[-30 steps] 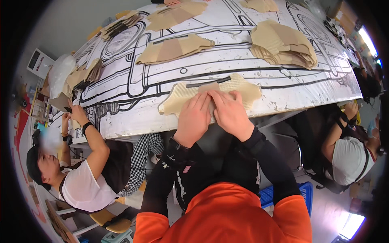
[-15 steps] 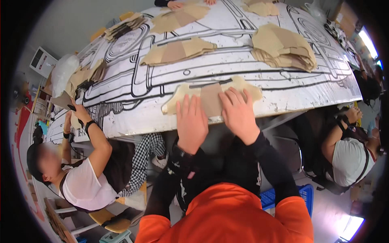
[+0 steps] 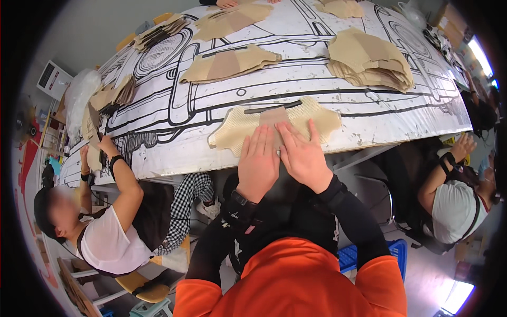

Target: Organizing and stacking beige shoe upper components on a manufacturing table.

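Observation:
A beige mesh fabric piece (image 3: 230,128), cut with wavy ends and a brown band across its middle, lies flat at the table's near edge. A dark strip (image 3: 252,110) runs along its far edge. My left hand (image 3: 259,158) rests palm down on the near side of the brown band, fingers stretched out and side by side. Beside it my right hand (image 3: 305,157) also lies flat on the piece, its fingers pointing up and left. The two hands nearly touch at the band, which they partly cover. Neither hand grips anything.
Farther in lie a similar piece or stack (image 3: 231,63) and a thick stack of beige pieces (image 3: 369,58). Co-workers sit at left (image 3: 113,232) and right (image 3: 457,208); another person's hand (image 3: 227,4) is across the table. A blue basket (image 3: 397,253) stands below right.
My hands have slid inward, closer together over the brown band. More of the piece's right part now shows. The co-worker at left has moved the piece they handle.

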Demonstrator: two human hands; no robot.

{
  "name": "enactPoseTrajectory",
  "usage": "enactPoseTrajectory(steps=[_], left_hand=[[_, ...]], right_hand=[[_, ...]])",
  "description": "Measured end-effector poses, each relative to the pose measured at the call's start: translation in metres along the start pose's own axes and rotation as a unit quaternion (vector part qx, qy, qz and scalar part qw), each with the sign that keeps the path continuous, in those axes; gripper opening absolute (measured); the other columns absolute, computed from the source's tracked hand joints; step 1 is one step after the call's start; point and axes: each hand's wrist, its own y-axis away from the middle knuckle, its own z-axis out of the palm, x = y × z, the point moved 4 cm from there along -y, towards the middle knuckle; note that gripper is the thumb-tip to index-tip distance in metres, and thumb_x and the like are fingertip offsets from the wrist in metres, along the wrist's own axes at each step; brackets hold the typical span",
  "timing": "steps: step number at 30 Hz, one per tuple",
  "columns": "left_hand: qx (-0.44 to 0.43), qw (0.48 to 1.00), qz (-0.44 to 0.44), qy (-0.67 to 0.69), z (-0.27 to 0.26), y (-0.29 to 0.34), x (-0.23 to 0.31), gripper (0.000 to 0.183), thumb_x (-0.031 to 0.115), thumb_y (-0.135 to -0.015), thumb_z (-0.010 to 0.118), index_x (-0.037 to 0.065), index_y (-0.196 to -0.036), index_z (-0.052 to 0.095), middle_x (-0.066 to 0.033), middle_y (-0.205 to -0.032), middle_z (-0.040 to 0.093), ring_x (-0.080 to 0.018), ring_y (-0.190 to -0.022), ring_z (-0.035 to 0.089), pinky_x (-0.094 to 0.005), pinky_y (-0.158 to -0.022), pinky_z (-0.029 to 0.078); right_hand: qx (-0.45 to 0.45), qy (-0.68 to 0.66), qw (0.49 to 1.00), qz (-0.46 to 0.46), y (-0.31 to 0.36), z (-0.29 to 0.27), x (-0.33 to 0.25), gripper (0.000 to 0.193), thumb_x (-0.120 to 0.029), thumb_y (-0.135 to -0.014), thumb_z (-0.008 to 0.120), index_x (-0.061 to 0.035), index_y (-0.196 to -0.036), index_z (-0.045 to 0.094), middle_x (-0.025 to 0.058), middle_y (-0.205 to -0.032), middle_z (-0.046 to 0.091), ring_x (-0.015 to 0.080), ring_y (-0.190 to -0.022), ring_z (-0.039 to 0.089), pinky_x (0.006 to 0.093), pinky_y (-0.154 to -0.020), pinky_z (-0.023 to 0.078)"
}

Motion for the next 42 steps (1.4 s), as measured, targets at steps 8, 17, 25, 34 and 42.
enactPoseTrajectory(steps=[8, 17, 25, 34, 42], left_hand=[[-0.016, 0.998, -0.038, -0.046, -0.01, 0.008, 0.001, 0.057, 0.016, -0.103, 0.059, -0.008, -0.154, 0.054, -0.0253, -0.161, 0.056, -0.0404, -0.153, 0.049, -0.0585, -0.128, 0.034], [-0.02, 1.0, -0.008, 0.021, -0.001, 0.02, 0.018, 0.066, 0.017, -0.102, 0.058, -0.007, -0.162, 0.047, -0.0275, -0.167, 0.048, -0.0403, -0.159, 0.042, -0.0546, -0.131, 0.033], [-0.004, 1.0, -0.019, -0.019, -0.015, 0.024, 0.001, 0.066, 0.026, -0.104, 0.067, -0.007, -0.158, 0.049, -0.0274, -0.163, 0.051, -0.0399, -0.154, 0.049, -0.0524, -0.125, 0.041], [0.005, 0.999, -0.021, -0.035, -0.038, -0.017, 0.032, 0.073, 0.03, -0.104, 0.06, -0.007, -0.164, 0.042, -0.0308, -0.173, 0.035, -0.0472, -0.163, 0.032, -0.0646, -0.13, 0.027], [-0.009, 0.997, -0.075, 0.034, 0.007, 0.006, 0.006, 0.073, 0.027, -0.101, 0.064, -0.008, -0.162, 0.044, -0.0316, -0.17, 0.04, -0.0479, -0.161, 0.034, -0.0645, -0.13, 0.026]], right_hand=[[-0.018, -0.026, 0.998, 0.056, 0.01, -0.01, 0.017, 0.054, -0.023, -0.105, 0.063, 0.0008, -0.152, 0.053, 0.0154, -0.148, 0.067, 0.0287, -0.146, 0.059, 0.0689, -0.129, 0.023], [-0.044, -0.018, 0.999, 0.009, 0.026, -0.007, -0.011, 0.064, -0.029, -0.108, 0.063, 0.0018, -0.161, 0.046, 0.016, -0.157, 0.061, 0.03, -0.152, 0.053, 0.0661, -0.131, 0.019], [-0.005, 0.018, 0.999, 0.037, 0.037, -0.016, 0.0, 0.058, -0.028, -0.107, 0.064, -0.0028, -0.158, 0.054, 0.0092, -0.158, 0.062, 0.0278, -0.153, 0.051, 0.0572, -0.132, 0.027], [0.062, 0.025, 0.998, 0.012, -0.002, -0.049, -0.029, 0.063, -0.025, -0.104, 0.061, -0.0011, -0.161, 0.049, 0.0177, -0.172, 0.044, 0.0373, -0.163, 0.035, 0.0642, -0.133, 0.01], [-0.018, 0.019, 0.999, 0.045, 0.018, 0.001, -0.004, 0.053, -0.029, -0.103, 0.064, 0.0007, -0.147, 0.06, 0.0174, -0.162, 0.053, 0.0375, -0.156, 0.043, 0.0668, -0.131, 0.014]])
